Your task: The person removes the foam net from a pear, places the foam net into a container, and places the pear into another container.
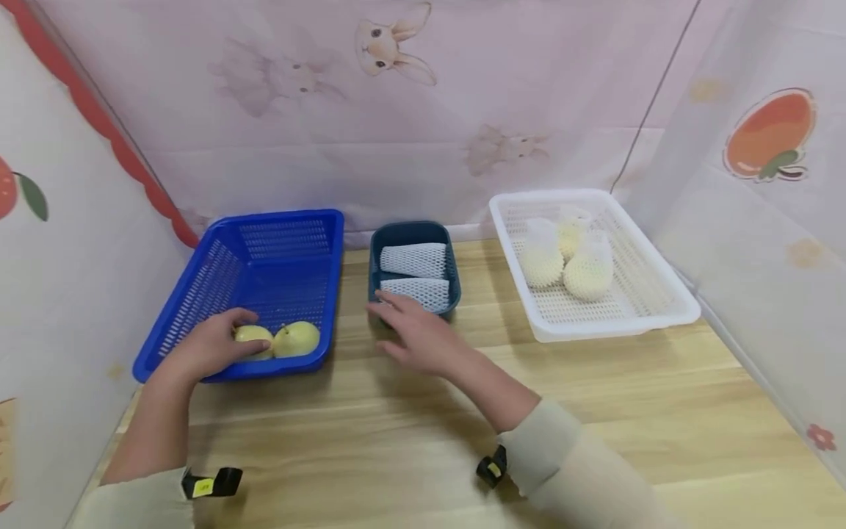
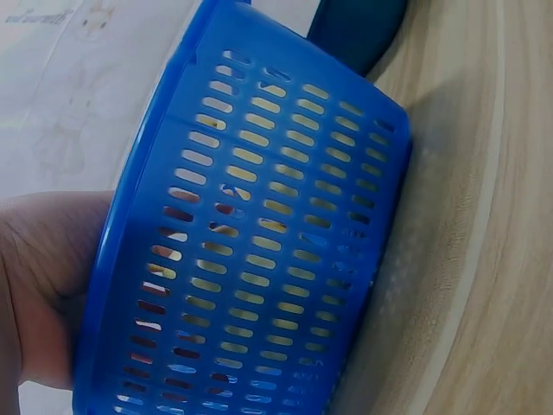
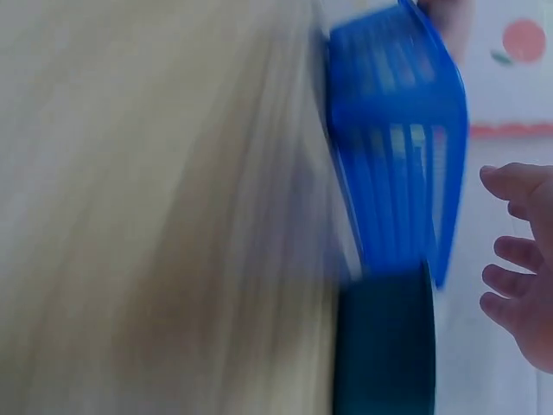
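Note:
My left hand (image 1: 210,345) reaches over the near rim of the blue basket (image 1: 274,213), thumb and fingers curled round a yellow-green pear (image 1: 254,340). Against it lies a second pear (image 1: 299,339). In the left wrist view the basket's slotted wall (image 2: 259,216) hides most of the fruit and the fingers. My right hand (image 1: 419,334), fingers apart and holding nothing, hovers at the near edge of a dark teal bin (image 1: 413,226). Two white foam net sleeves lie in that bin, the far sleeve (image 1: 415,259) whole in view and the near sleeve (image 1: 423,292) partly behind my fingers.
On the right a white basket (image 1: 615,327) holds several pears in foam nets, one of them a netted pear (image 1: 588,273) near its middle. Printed cloth walls enclose the wooden table (image 1: 396,455) at the back and both sides.

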`<state>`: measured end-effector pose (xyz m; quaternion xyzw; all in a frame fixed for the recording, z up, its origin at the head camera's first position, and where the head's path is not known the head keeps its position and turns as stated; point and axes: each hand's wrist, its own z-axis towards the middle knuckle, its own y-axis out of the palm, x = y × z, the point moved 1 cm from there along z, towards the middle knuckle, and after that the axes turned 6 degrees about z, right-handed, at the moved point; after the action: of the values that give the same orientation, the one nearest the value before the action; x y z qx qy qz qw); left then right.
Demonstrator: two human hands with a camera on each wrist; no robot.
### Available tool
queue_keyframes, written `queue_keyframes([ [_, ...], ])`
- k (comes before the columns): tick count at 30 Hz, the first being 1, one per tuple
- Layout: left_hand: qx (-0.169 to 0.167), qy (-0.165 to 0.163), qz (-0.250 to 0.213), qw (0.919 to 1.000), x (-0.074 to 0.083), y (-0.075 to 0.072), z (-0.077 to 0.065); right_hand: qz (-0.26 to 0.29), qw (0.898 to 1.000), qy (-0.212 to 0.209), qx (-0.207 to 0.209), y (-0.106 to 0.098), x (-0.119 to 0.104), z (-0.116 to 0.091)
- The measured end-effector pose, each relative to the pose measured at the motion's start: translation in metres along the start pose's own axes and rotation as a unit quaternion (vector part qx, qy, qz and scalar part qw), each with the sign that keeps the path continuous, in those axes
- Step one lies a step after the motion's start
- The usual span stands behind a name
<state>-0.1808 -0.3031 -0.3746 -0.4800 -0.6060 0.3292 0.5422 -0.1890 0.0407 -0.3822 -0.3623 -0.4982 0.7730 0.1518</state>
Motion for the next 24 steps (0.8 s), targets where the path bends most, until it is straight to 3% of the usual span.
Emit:
queue_keyframes([
  [5,0.006,-0.001,0.006,1.0000,-0.012,-0.006,-0.014,0.013,0.998,0.034,0.041,-0.026,0.037,-0.017],
  [8,0.023,-0.002,0.013,0.9997,-0.005,-0.006,-0.022,0.014,0.996,0.065,0.065,-0.046,0.062,-0.031],
  [12,0.133,0.031,0.031,0.9901,0.031,-0.009,-0.036,0.018,0.989,0.104,0.100,-0.082,0.092,-0.054],
  [14,0.206,0.087,0.028,0.9743,0.059,-0.003,-0.040,0.021,0.984,0.128,0.121,-0.102,0.106,-0.066],
  [16,0.235,0.150,0.032,0.9597,0.089,0.011,-0.040,0.019,0.978,0.150,0.141,-0.120,0.120,-0.078],
  [19,0.201,0.229,0.058,0.9506,0.131,0.040,-0.034,0.005,0.968,0.185,0.167,-0.145,0.140,-0.094],
  [22,0.135,0.266,0.104,0.9489,0.164,0.066,-0.029,-0.007,0.958,0.217,0.188,-0.163,0.156,-0.105],
  [24,0.111,0.290,0.125,0.9424,0.180,0.076,-0.026,-0.011,0.952,0.234,0.195,-0.171,0.166,-0.108],
])
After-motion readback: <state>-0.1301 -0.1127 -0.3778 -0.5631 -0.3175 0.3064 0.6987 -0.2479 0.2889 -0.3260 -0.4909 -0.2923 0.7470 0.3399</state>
